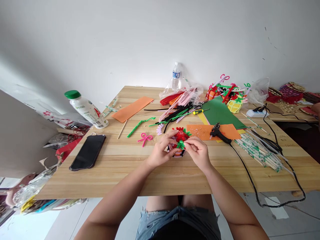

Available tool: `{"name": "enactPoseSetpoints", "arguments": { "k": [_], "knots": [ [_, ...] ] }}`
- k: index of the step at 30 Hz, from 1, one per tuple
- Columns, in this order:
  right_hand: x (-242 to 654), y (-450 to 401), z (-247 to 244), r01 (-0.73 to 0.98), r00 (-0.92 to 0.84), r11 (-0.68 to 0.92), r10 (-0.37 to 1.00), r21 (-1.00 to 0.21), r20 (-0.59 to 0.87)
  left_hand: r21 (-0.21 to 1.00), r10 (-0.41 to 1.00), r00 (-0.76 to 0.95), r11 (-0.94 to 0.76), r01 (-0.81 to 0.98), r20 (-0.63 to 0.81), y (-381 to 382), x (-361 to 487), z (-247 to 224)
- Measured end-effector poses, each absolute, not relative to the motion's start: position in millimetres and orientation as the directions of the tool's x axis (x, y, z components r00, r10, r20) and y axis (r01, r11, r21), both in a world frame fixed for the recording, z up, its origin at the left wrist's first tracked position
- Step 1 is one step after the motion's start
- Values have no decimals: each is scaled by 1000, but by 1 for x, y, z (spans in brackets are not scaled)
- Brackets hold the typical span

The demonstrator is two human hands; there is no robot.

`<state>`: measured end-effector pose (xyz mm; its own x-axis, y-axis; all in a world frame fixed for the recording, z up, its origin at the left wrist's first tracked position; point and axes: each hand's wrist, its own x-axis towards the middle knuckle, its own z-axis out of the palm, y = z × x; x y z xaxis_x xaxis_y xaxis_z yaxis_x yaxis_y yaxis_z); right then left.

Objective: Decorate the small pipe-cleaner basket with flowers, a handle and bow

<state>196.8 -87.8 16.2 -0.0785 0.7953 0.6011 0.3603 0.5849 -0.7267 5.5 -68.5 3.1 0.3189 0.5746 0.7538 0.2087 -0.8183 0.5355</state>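
Observation:
A small pipe-cleaner craft (179,134) with red and green fuzzy pieces on top and an orange, black and lilac body stands near the table's middle. My left hand (162,149) is closed around its left side. At its right, the thumb and forefinger of my right hand (198,151) pinch the edge of a green leafy piece (180,144) on the craft. A pink bow (144,138) and a green coiled pipe cleaner (137,127) lie to the left. The black glue gun (221,133) rests on orange paper (200,131) to the right.
A phone (88,152) and a leaning white bottle (87,110) are at the left. Pipe cleaners (175,103), green paper (220,112) and finished crafts (233,103) lie at the back. Wrapped sticks (260,150) and a looping black cord (250,176) are right. Part of a person's hand (316,108) shows at the right edge.

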Motion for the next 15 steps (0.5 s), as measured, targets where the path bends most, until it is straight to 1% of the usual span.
{"name": "enactPoseSetpoints", "arguments": {
  "k": [8, 15],
  "knots": [
    [196, -89, 18, 359, -83, 603, 781, -712, 619, 529, 571, 313, -821, 214, 759, -68, 6, 4],
    [196, -89, 19, 358, -82, 591, 791, -723, 606, 511, 551, 320, -835, 206, 771, -68, 6, 5]
  ]
}}
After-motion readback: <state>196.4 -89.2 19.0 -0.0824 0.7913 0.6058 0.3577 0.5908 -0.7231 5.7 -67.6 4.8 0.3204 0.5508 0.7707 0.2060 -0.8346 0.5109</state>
